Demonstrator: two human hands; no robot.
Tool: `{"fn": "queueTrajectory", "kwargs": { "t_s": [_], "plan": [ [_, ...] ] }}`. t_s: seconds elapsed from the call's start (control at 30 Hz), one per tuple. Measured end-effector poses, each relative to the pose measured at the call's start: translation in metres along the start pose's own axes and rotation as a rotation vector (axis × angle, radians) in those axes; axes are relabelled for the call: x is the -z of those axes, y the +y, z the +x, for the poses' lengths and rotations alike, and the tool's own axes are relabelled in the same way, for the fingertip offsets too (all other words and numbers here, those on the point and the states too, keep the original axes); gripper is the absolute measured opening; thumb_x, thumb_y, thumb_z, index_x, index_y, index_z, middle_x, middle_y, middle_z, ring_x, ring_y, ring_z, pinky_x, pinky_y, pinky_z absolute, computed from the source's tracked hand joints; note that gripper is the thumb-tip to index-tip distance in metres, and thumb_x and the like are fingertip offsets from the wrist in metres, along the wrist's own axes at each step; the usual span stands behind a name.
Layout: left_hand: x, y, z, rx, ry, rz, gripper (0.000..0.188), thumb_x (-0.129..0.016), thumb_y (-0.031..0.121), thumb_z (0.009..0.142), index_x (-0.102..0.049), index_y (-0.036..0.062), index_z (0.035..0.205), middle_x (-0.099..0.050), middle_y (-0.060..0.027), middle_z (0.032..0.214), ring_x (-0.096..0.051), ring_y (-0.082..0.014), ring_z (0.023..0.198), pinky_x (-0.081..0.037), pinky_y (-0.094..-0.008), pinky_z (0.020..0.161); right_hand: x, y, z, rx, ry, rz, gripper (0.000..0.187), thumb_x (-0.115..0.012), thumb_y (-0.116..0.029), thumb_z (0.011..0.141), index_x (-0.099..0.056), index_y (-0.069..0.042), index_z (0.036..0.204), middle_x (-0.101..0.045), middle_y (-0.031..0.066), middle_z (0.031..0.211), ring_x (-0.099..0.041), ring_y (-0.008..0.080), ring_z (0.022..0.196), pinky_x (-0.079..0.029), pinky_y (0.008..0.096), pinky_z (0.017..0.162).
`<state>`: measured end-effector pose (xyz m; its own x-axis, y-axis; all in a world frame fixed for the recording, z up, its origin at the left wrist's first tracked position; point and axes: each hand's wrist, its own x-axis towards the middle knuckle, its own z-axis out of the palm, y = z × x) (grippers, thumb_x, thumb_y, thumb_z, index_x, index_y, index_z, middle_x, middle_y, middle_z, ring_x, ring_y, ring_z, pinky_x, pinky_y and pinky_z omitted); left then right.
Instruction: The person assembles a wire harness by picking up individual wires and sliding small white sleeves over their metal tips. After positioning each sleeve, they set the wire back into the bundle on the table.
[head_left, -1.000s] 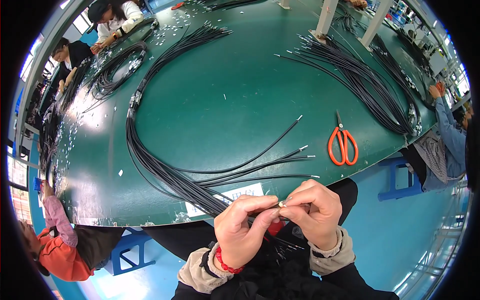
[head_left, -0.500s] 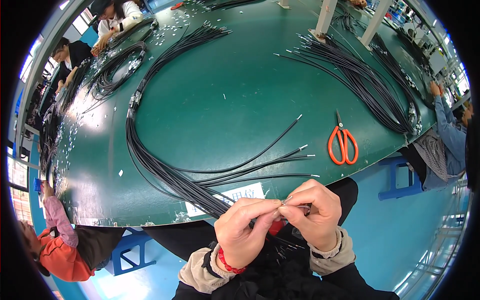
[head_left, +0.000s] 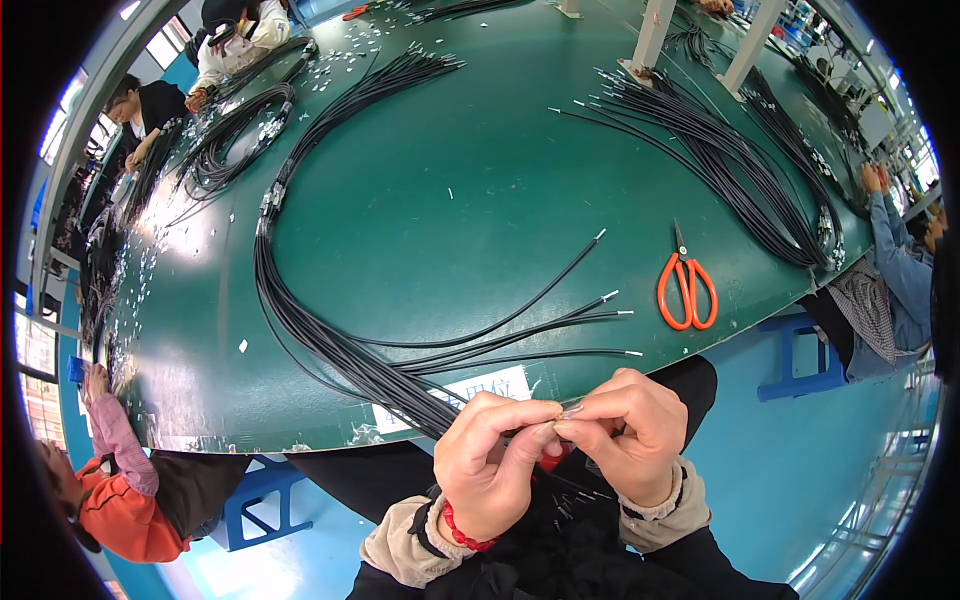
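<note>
Just past the near table edge, my left hand [head_left: 488, 455] and my right hand [head_left: 637, 437] meet, thumbs and forefingers pinched. Between the fingertips shows a small silvery cable end [head_left: 572, 411]; most of it is hidden by the fingers. A thick bundle of black cables [head_left: 325, 345] curves across the table and runs down behind my left hand. Several of its cables fan out to the right with pale stripped tips [head_left: 610, 296]. More loose cable tips [head_left: 572, 500] hang over my dark lap, below the hands.
Orange-handled scissors [head_left: 687, 292] lie on the green table [head_left: 470, 250], right of the cables. Another black cable bundle [head_left: 720, 160] rests at the far right, near a pale post [head_left: 650, 40]. A white paper label [head_left: 500, 384] is by the near edge. People sit around the table.
My hands stay pinched together, and the right fingers have shifted slightly, baring a bit more of the silvery end. At the far left, a person's head has tipped lower.
</note>
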<state>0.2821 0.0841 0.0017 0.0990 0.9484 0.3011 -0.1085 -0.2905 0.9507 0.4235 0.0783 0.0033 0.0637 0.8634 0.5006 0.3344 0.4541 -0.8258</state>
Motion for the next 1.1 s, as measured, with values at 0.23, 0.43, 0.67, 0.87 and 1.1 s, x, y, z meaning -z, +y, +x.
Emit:
{"fn": "queueTrajectory", "kwargs": {
  "t_s": [0.23, 0.43, 0.67, 0.87, 1.1],
  "plan": [
    [0.007, 0.008, -0.002, 0.179, -0.055, -0.217, 0.012, -0.058, -0.008, 0.083, -0.06, -0.0059, 0.094, -0.057, -0.0095, 0.081, -0.061, -0.0128, 0.064, -0.048, -0.0211, 0.053, -0.001, 0.001, 0.002, 0.077, 0.017, 0.032, 0.017, -0.075, -0.009, 0.072, -0.061, -0.004, 0.08, -0.06, 0.0047, 0.069, -0.052, 0.0103, 0.056, -0.037, 0.0207, 0.049],
    [0.013, 0.009, 0.002, 0.233, -0.158, -0.258, 0.012, -0.06, -0.007, 0.081, -0.06, -0.0054, 0.093, -0.061, -0.0112, 0.082, -0.062, -0.0142, 0.067, -0.05, -0.0216, 0.056, -0.002, 0.0, 0.004, -0.058, -0.013, 0.227, 0.014, -0.073, -0.009, 0.073, -0.064, -0.003, 0.082, -0.061, 0.0077, 0.078, -0.054, 0.011, 0.06, -0.04, 0.0209, 0.051],
    [0.01, 0.004, 0.007, -0.184, -0.095, 0.231, 0.021, -0.069, -0.007, 0.071, -0.062, -0.0026, 0.091, -0.063, -0.0119, 0.08, -0.063, -0.0166, 0.064, -0.05, -0.0233, 0.057, 0.001, -0.009, 0.007, 0.018, -0.048, 0.119, 0.012, -0.073, -0.009, 0.073, -0.065, -0.003, 0.08, -0.061, 0.009, 0.081, -0.056, 0.0108, 0.062, -0.043, 0.0213, 0.051],
    [0.006, 0.014, 0.0, -0.222, 0.029, 0.326, 0.021, -0.073, -0.005, 0.066, -0.065, 0.0, 0.085, -0.064, -0.0091, 0.074, -0.062, -0.0165, 0.061, -0.048, -0.0232, 0.055, 0.003, -0.015, 0.006, 0.089, 0.002, -0.014, 0.015, -0.077, -0.009, 0.068, -0.065, -0.004, 0.077, -0.06, 0.0065, 0.074, -0.056, 0.011, 0.06, -0.042, 0.0209, 0.049],
    [0.01, 0.019, 0.002, -0.172, 0.011, 0.304, 0.02, -0.073, -0.005, 0.066, -0.065, 0.0009, 0.083, -0.064, -0.0077, 0.072, -0.06, -0.0152, 0.059, -0.046, -0.0231, 0.052, 0.003, -0.02, 0.012, 0.145, 0.013, -0.032, 0.018, -0.079, -0.01, 0.064, -0.065, -0.005, 0.074, -0.06, 0.0047, 0.07, -0.055, 0.0112, 0.056, -0.041, 0.0209, 0.047]
  ]
}}
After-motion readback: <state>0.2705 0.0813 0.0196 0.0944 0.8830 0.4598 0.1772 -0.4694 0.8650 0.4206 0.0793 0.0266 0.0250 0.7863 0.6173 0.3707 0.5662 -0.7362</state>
